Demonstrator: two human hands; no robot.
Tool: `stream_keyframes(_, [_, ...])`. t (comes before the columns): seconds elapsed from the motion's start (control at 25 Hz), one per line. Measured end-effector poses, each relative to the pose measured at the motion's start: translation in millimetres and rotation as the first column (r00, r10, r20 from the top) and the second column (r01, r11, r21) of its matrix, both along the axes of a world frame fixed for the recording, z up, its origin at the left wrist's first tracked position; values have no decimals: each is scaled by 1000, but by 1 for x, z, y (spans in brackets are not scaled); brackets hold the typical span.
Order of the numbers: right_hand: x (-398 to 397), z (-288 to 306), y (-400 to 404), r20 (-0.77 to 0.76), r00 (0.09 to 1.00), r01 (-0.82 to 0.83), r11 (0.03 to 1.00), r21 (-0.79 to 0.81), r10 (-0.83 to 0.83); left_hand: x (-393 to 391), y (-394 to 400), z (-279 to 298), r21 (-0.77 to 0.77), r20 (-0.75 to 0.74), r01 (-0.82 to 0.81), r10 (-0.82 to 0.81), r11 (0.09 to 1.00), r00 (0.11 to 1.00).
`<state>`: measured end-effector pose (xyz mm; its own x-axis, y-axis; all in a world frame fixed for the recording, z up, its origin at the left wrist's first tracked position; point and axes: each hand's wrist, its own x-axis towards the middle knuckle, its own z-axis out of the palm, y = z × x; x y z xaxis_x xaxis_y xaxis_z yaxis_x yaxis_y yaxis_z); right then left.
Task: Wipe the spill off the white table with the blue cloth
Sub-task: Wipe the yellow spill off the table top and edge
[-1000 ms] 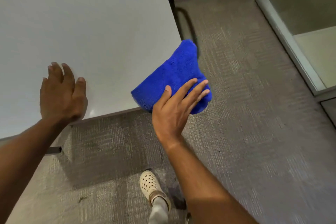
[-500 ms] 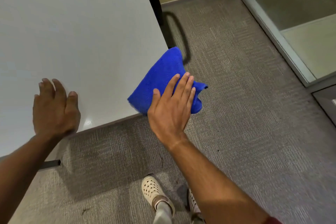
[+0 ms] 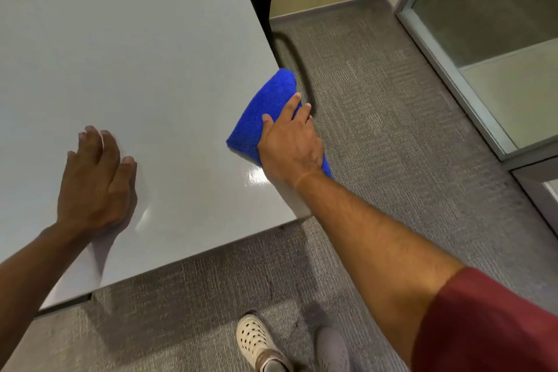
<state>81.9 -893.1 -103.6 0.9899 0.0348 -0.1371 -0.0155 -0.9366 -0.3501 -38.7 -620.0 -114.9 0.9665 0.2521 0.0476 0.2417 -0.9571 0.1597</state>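
The blue cloth (image 3: pixel 265 109) lies folded at the right edge of the white table (image 3: pixel 136 54), near its front right corner. My right hand (image 3: pixel 290 142) presses down on the cloth, fingers curled over its right side at the table edge. A shiny wet patch (image 3: pixel 256 175) shows on the tabletop just below the cloth. My left hand (image 3: pixel 96 181) rests flat on the table to the left, fingers slightly spread, holding nothing.
Grey carpet (image 3: pixel 377 130) lies right of and in front of the table. A black tubular leg (image 3: pixel 299 75) curves down beside the table's right edge. A glass partition with a metal frame (image 3: pixel 453 75) stands at the right. My feet in perforated shoes (image 3: pixel 259 341) are below.
My right hand has slid the cloth from beyond the table corner onto the tabletop along the right edge. The view has shifted closer; my left hand stays flat on the table.
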Motion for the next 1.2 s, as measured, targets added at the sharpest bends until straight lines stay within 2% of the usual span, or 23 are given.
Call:
stream_keyframes(0.24, [56,10,32,-28,999,-23,999,-39,22,54,30,-5,-56,-4,-37,36,998,999])
stream_keyframes(0.36, [81,14,42,-28,999,-36,998,-53,35,53,24,-5,-9,-11,-23,23,1000,1000])
stream_keyframes(0.76, [143,8,65,-25,995,-103,990,-94,101,54,20,0,-39,-35,-113,111,993,993])
stream_keyframes(0.88, [158,5,70,-27,981,-192,980,-53,191,55,19,1,-46,-44,-128,126,991,991])
stream_keyframes(1.04, [173,6,72,18,946,-322,942,-98,325,56,17,3,-33,-61,-142,140,989,988])
stream_keyframes(1.2, [174,7,68,27,928,-369,925,-86,373,57,15,4,-42,-74,-159,156,986,985])
